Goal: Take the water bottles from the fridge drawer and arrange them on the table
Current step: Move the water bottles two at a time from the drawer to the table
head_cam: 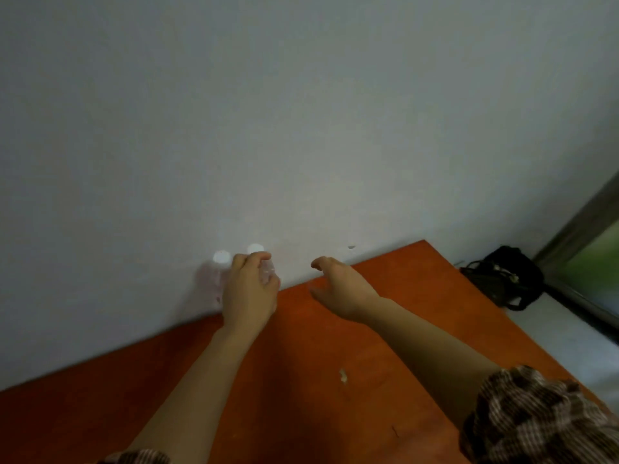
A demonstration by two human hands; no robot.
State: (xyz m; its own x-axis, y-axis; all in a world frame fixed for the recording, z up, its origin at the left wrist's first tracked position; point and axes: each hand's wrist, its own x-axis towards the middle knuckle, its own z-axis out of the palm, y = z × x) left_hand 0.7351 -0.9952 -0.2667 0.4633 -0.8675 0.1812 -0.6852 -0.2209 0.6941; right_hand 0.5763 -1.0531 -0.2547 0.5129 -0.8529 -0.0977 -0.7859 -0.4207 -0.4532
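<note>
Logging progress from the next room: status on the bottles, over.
Left hand grips one bottle by the wall. Right hand open, holding nothing. Second bottle stands just left of it. Nothing blocking.

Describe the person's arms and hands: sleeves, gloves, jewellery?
No gloves, rings or watch visible on the left hand or right hand. Forearms are uncovered. The right sleeve is brown-and-cream checked fabric, bunched. The left sleeve matches, but only its edge shows.

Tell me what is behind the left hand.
A clear water bottle that the left hand grips: its white cap and a bit of its side show. The hand covers the rest, base included.
</note>
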